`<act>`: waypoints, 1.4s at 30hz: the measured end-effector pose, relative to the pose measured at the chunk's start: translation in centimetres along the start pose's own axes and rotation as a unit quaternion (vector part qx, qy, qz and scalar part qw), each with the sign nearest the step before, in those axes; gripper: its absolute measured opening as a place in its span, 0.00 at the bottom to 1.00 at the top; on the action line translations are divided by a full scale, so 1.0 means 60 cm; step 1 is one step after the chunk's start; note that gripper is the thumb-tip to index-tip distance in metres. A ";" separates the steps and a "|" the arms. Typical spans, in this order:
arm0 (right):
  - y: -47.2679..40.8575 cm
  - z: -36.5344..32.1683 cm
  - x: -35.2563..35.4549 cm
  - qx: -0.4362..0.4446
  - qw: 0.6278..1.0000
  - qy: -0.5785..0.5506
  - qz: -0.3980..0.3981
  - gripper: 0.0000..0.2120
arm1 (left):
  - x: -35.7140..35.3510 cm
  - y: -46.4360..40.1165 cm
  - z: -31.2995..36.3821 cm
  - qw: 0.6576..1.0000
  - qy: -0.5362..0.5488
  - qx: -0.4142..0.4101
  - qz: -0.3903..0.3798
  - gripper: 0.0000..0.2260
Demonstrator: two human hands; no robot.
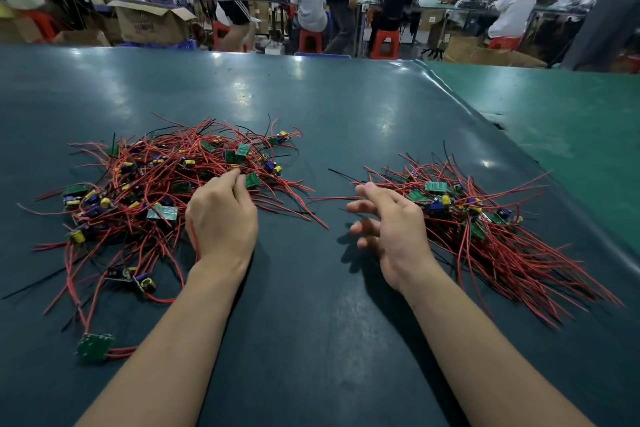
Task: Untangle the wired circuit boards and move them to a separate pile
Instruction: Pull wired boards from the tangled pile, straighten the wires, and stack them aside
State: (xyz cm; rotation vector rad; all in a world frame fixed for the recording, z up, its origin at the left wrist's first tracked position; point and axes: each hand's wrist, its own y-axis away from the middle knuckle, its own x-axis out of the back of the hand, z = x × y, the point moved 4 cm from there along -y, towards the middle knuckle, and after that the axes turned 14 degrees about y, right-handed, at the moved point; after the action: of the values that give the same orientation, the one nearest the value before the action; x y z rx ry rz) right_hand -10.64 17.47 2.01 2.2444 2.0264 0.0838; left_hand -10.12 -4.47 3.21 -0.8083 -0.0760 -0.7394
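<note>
A tangled pile of green circuit boards with red and black wires (pixel 149 184) lies on the left of the dark mat. A neater pile of the same boards (pixel 485 218), wires fanned toward the lower right, lies on the right. My left hand (pixel 221 222) sits at the right edge of the tangled pile, its fingers curled and its fingertips pinching red wires next to a small green board (pixel 252 180). My right hand (pixel 391 225) hovers just left of the right pile with fingers spread and relaxed, holding nothing.
One loose board (pixel 94 347) with red wires lies near the front left. The dark mat (pixel 311 114) ends at a raised edge on the right, beside a green surface (pixel 571 121). Beyond the table's far edge people sit on red stools among cardboard boxes.
</note>
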 end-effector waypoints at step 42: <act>0.009 0.008 -0.024 0.070 0.977 0.122 -0.160 0.03 | -0.077 0.065 0.063 0.862 0.399 0.117 -0.291 0.07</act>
State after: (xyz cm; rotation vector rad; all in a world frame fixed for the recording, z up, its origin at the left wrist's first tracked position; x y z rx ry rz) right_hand -10.17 15.98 1.65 2.0336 2.5738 0.2011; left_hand -10.32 2.53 1.87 -0.1788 0.3487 -1.5644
